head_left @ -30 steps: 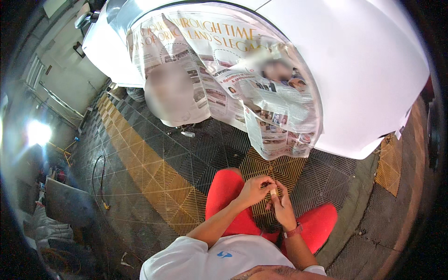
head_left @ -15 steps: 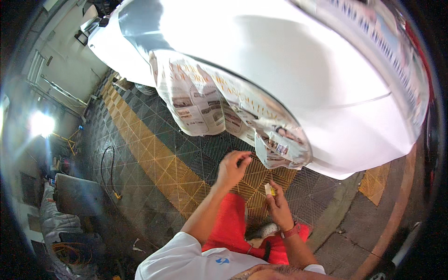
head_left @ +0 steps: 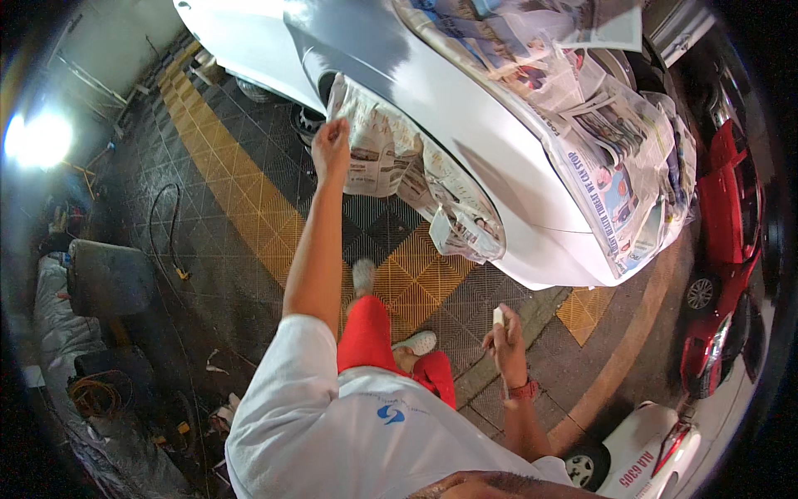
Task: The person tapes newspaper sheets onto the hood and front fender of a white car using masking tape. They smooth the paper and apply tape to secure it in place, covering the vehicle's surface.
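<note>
My left hand (head_left: 331, 150) is raised at the far left edge of the newspaper (head_left: 374, 150) that covers the wheel arch of a white car (head_left: 532, 195). Its fingers are closed on the sheet's edge, though the fingertips are partly hidden. Lower down and to the right, my right hand (head_left: 509, 348) is closed around a small off-white piece (head_left: 499, 316), which sticks up past the fingers. That hand is apart from the car. The newspaper hangs wrinkled along the curved arch, its lower edge loose above the floor.
More newspaper (head_left: 619, 183) covers the car's end at right. Beyond it are a red car (head_left: 727, 208) and another white vehicle (head_left: 632, 449). A bright lamp (head_left: 41, 140), a black cable (head_left: 152, 220) and a grey padded item (head_left: 112, 274) lie left on the tiled floor.
My left hand has moved up and to the left, to the newspaper's far edge. My right hand still holds the small piece. The view has shifted, showing more of the car's papered end.
</note>
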Available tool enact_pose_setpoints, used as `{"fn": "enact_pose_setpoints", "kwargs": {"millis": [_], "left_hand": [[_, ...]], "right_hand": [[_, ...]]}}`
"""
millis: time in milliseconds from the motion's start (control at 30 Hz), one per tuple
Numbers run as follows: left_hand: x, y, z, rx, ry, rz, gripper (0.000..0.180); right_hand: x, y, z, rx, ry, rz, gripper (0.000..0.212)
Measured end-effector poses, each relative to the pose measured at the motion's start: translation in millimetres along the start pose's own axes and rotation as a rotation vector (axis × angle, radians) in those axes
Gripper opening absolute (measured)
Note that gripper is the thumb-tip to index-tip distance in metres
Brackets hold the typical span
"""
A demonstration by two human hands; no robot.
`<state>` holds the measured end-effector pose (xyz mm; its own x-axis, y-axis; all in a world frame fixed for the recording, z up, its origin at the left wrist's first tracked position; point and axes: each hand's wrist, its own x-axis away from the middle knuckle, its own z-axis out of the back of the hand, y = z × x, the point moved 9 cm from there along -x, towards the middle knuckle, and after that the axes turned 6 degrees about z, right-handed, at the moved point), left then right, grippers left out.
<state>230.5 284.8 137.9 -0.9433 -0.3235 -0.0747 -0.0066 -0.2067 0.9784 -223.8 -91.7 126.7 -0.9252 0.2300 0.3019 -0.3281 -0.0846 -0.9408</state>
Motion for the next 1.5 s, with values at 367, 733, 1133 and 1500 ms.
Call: {"fn": "enact_pose_setpoints", "kwargs": {"millis": [367, 733, 1133, 1500], "left_hand": [[-178.7, -30.5, -29.2, -0.199, -0.006, 0.085, 0.034], [-211.4, -84.3, -69.8, 0.070, -0.153, 0.344, 0.019], [-202.2, -136.0, -83.4, 0.472, 0.004, 0.704, 0.041], [-188.4, -93.2, -33.5, 0.317, -0.005, 0.295, 0.027]], "right_hand": [[-23.1, -71.7, -72.9, 0.117, 0.347, -0.146, 0.038], [-81.2, -141.7, -145.1, 0.130, 0.426, -0.119, 0.039], [-101.8, -171.2, -176.8, 0.233, 0.429, -0.179, 0.040], [-214.9, -224.6, -247.7, 0.393, -0.018, 0.005, 0.061]]}}
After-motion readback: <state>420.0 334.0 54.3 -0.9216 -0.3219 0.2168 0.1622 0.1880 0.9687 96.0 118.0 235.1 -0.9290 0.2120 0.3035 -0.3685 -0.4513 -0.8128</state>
